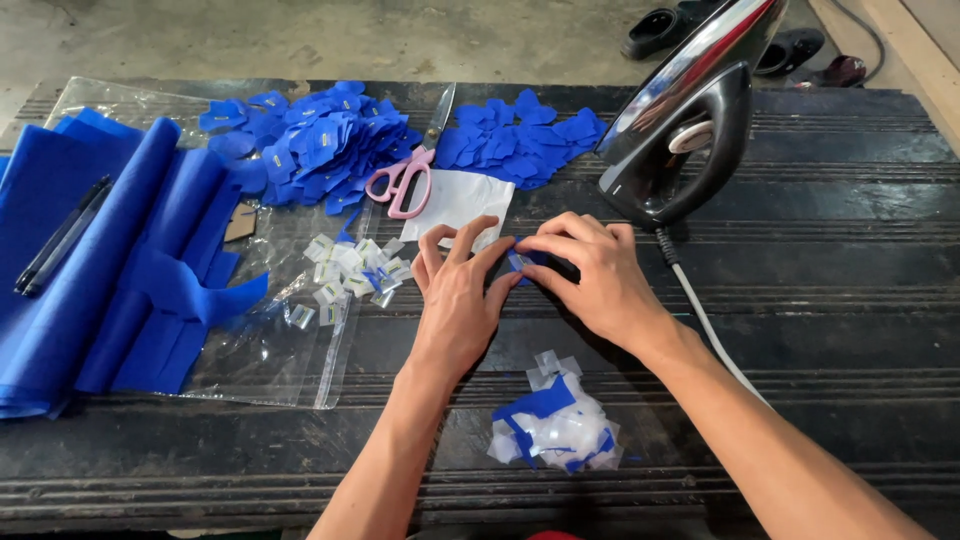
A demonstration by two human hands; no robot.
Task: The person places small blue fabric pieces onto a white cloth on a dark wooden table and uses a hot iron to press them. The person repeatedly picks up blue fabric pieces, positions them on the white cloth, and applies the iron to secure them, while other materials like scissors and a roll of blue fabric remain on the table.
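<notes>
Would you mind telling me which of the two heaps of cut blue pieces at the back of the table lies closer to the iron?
The smaller heap, right of the pink-handled scissors, lies closer to the iron. The larger heap lies left of the scissors.

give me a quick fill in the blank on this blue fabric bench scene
1. Both hands pinch a small ____ fabric piece.
2. The scissors have ____ handles.
3. The iron stands to the ____ of the right hand.
4. The left hand lies below a ____ sheet.

Missing: blue; pink; right; white
</notes>
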